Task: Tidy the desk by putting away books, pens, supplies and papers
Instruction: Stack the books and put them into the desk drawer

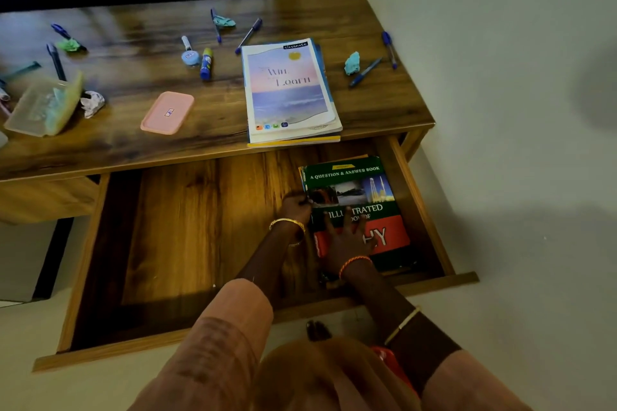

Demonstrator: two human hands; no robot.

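A green and red question-and-answer book (359,190) lies in the right part of the pulled-out wooden drawer (200,227). My left hand (295,207) grips the book's left edge with curled fingers. Flat on the cover, my right hand (347,240) presses down with spread fingers. On the desk (133,143) above, a stack of notebooks (288,93) sits near the front edge. Several blue pens (365,72) lie scattered across the desktop, together with a glue stick (206,63) and crumpled paper balls (352,63).
A pink lid (167,112) and an open clear plastic box (45,105) lie on the desk's left half. A correction pen (188,52) rests near the glue stick. A barred window runs behind the desk and a wall (500,77) stands close on the right.
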